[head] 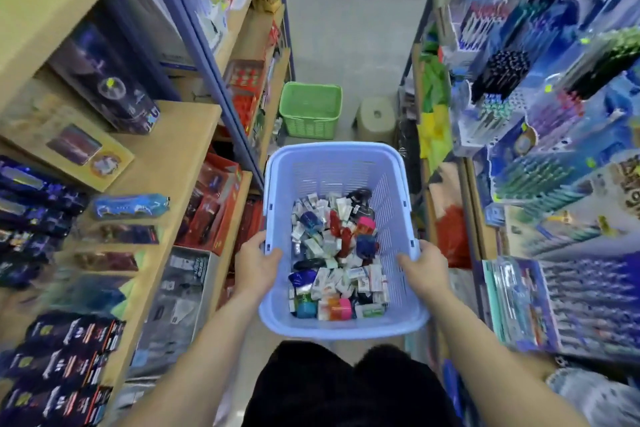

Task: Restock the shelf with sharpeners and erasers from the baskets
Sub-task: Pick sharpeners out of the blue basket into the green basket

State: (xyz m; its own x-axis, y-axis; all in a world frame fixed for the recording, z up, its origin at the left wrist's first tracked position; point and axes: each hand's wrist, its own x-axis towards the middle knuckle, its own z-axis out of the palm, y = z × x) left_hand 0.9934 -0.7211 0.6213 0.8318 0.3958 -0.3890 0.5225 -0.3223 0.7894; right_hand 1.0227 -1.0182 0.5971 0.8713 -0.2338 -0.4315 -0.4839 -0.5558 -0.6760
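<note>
Pale blue basket (332, 168), slotted walls
Green basket (308, 123) latticed; stool (375, 118) beige; packets (334, 255) mostly white, some pink, red, navy; shelves (187, 135) tan

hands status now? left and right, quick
Left hand: grips the blue basket by its left rim.
Right hand: grips the same basket's right rim.

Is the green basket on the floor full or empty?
Empty, as far as visible: the green basket shows only bare mesh walls inside.
</note>
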